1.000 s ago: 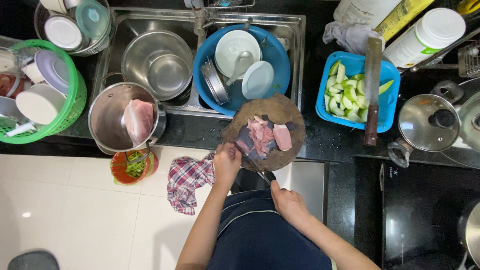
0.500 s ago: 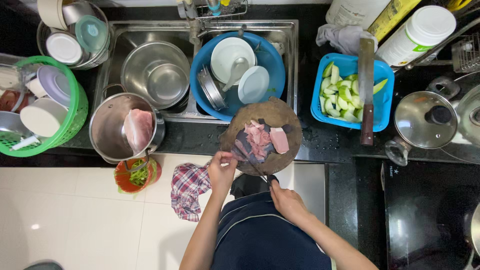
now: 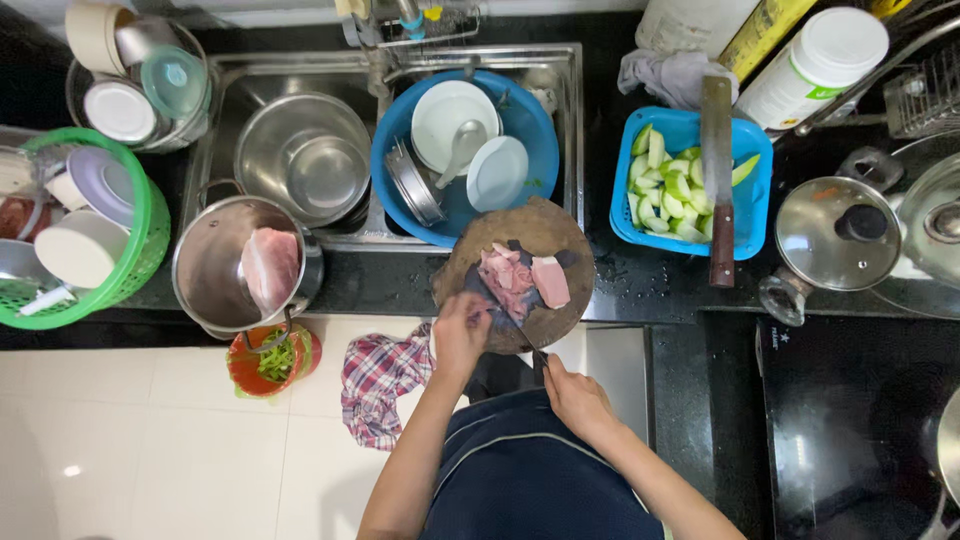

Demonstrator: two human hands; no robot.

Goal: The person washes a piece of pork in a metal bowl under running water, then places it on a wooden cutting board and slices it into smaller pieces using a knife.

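With my left hand [image 3: 462,335] pinning the raw meat [image 3: 520,280] and my right hand [image 3: 572,395] gripping the knife [image 3: 520,330], I'd curl my fingertips clear of the blade.

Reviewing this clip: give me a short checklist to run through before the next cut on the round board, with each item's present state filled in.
1. Pink raw meat pieces lie on the round dark wooden chopping board: ok.
2. Left hand steadies the meat at the board's near edge: ok.
3. Right hand grips the thin dark knife: ok; the handle is hidden in the hand.
4. Left fingertips clear of the blade: cannot tell, hand and blade overlap from above.
5. Board fully supported: not ok; its near edge overhangs the black counter.
6. Long wooden-handled cleaver rests across the blue basket of green cut vegetables, away from both hands: ok.
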